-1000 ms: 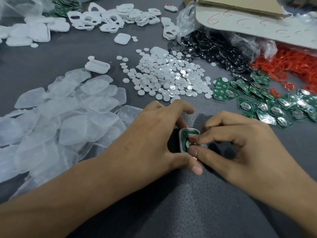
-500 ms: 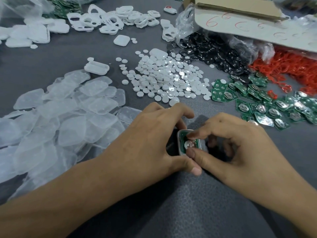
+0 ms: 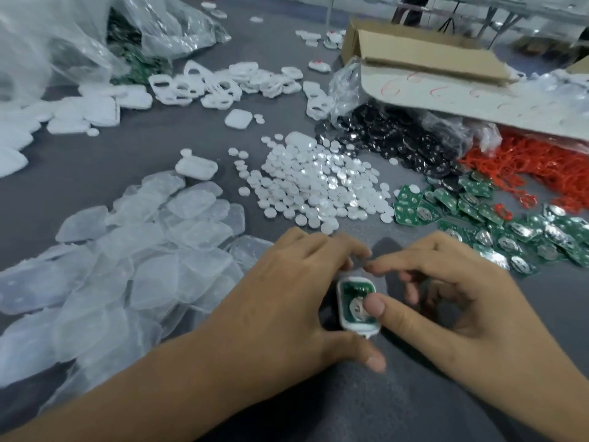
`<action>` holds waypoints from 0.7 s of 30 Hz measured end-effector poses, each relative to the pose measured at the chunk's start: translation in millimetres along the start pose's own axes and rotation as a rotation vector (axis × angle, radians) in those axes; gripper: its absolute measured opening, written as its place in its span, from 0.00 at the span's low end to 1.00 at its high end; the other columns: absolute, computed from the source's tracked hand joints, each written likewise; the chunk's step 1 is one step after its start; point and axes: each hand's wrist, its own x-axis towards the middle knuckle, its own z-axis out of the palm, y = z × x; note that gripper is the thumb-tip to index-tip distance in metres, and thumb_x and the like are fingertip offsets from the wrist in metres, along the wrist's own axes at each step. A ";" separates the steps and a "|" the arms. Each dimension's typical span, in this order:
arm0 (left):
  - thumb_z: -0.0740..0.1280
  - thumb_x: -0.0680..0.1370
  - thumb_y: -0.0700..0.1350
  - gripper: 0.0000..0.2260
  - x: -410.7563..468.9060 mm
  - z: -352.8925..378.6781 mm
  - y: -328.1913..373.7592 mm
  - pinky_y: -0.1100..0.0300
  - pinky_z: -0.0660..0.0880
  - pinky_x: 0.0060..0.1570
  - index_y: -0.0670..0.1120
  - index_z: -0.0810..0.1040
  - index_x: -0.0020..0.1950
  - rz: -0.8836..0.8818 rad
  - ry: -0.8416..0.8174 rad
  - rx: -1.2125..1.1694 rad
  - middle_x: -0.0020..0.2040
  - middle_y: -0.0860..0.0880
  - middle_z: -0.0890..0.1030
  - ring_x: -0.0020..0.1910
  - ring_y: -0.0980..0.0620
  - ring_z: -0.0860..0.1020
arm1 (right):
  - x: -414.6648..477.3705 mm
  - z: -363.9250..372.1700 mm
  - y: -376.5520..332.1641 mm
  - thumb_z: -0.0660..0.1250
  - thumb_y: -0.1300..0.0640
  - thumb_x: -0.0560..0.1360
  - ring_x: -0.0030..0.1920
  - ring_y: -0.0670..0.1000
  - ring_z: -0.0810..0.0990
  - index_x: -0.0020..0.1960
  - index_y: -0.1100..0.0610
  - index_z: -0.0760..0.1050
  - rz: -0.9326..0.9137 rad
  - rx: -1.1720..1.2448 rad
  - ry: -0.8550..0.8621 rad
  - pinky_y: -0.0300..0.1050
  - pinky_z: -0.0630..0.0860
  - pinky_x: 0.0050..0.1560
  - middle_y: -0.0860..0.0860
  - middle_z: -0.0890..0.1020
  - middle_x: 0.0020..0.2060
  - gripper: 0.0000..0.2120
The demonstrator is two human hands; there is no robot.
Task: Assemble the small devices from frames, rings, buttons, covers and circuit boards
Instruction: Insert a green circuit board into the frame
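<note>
A small white frame (image 3: 345,325) with a green circuit board (image 3: 350,290) seated inside it lies on the grey table between my two hands. My left hand (image 3: 287,298) cups the frame from the left, with its thumb under the near end. My right hand (image 3: 446,291) closes on it from the right, and its thumb presses on the board's round metal contact. The fingertips of both hands meet just beyond the frame's far end.
Translucent covers (image 3: 127,250) are heaped at left. A pile of white round buttons (image 3: 318,183) lies ahead, with green circuit boards (image 3: 478,212), black discs (image 3: 398,138) and red rings (image 3: 541,167) at right. White frames (image 3: 223,84), plastic bags and a cardboard box (image 3: 430,59) lie farther back.
The view has tilted up, so the hands sit lower in frame. My right thumb has shifted onto the board's metal contact, and the frame now faces up more fully.
</note>
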 end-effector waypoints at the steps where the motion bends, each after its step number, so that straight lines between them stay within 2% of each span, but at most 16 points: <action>1: 0.72 0.60 0.75 0.38 0.1 -0.6 0.4 0.68 0.68 0.60 0.66 0.68 0.66 0.002 0.017 -0.015 0.57 0.68 0.71 0.62 0.65 0.68 | 0.5 0.6 0.2 0.73 0.38 0.71 0.41 0.52 0.80 0.53 0.39 0.82 0.003 0.010 0.028 0.43 0.75 0.38 0.47 0.77 0.42 0.12; 3: 0.73 0.61 0.74 0.35 1.6 -3.6 1.0 0.70 0.68 0.60 0.67 0.69 0.65 -0.011 0.082 -0.068 0.58 0.69 0.71 0.64 0.65 0.68 | 2.4 3.1 0.6 0.72 0.39 0.72 0.40 0.51 0.80 0.53 0.40 0.83 0.000 0.020 0.084 0.40 0.75 0.40 0.47 0.78 0.42 0.11; 5: 0.74 0.67 0.69 0.28 4.5 -9.0 2.3 0.73 0.67 0.59 0.64 0.73 0.64 -0.022 0.185 -0.132 0.58 0.67 0.74 0.63 0.64 0.71 | 4.8 7.2 1.7 0.72 0.42 0.74 0.40 0.50 0.80 0.53 0.41 0.83 -0.003 0.037 0.155 0.40 0.75 0.42 0.47 0.79 0.41 0.09; 8: 0.73 0.78 0.51 0.12 11.1 -21.8 6.1 0.72 0.71 0.53 0.58 0.79 0.60 -0.059 0.380 -0.217 0.52 0.61 0.80 0.56 0.61 0.78 | 11.6 15.3 0.9 0.74 0.50 0.75 0.41 0.50 0.81 0.51 0.42 0.83 0.020 0.076 0.225 0.45 0.77 0.43 0.48 0.80 0.41 0.06; 10: 0.72 0.79 0.43 0.10 19.0 -37.5 6.3 0.72 0.73 0.47 0.57 0.80 0.56 -0.152 0.441 -0.235 0.49 0.59 0.81 0.51 0.62 0.79 | 22.1 19.4 -5.3 0.73 0.54 0.74 0.40 0.50 0.81 0.51 0.42 0.83 0.046 0.079 0.219 0.44 0.77 0.43 0.47 0.81 0.40 0.09; 13: 0.70 0.79 0.43 0.07 39.8 -74.6 -6.9 0.67 0.76 0.44 0.56 0.81 0.52 -0.302 0.399 -0.128 0.48 0.57 0.81 0.44 0.60 0.80 | 56.9 25.6 -19.6 0.72 0.54 0.74 0.41 0.47 0.82 0.52 0.42 0.83 0.087 0.034 0.157 0.36 0.76 0.42 0.43 0.83 0.41 0.09; 15: 0.68 0.79 0.42 0.07 56.6 -103.9 -27.1 0.64 0.77 0.44 0.53 0.82 0.52 -0.409 0.408 -0.034 0.49 0.53 0.83 0.45 0.56 0.81 | 93.9 35.0 -29.0 0.71 0.52 0.75 0.44 0.42 0.81 0.55 0.43 0.82 0.096 -0.028 0.096 0.29 0.73 0.43 0.39 0.83 0.42 0.10; 18: 0.65 0.77 0.36 0.11 88.4 -130.9 -62.6 0.55 0.79 0.51 0.45 0.84 0.54 -0.589 0.392 0.085 0.53 0.44 0.84 0.51 0.46 0.82 | 153.8 60.5 -35.2 0.71 0.54 0.76 0.48 0.42 0.80 0.61 0.49 0.81 0.144 -0.102 0.003 0.35 0.72 0.48 0.41 0.83 0.49 0.13; 21: 0.64 0.77 0.32 0.13 123.0 -131.2 -91.2 0.51 0.78 0.59 0.40 0.85 0.56 -0.640 0.313 0.153 0.56 0.41 0.84 0.58 0.42 0.81 | 209.4 93.6 -30.5 0.69 0.58 0.76 0.56 0.54 0.81 0.62 0.56 0.80 0.187 -0.184 -0.029 0.44 0.76 0.53 0.53 0.84 0.55 0.15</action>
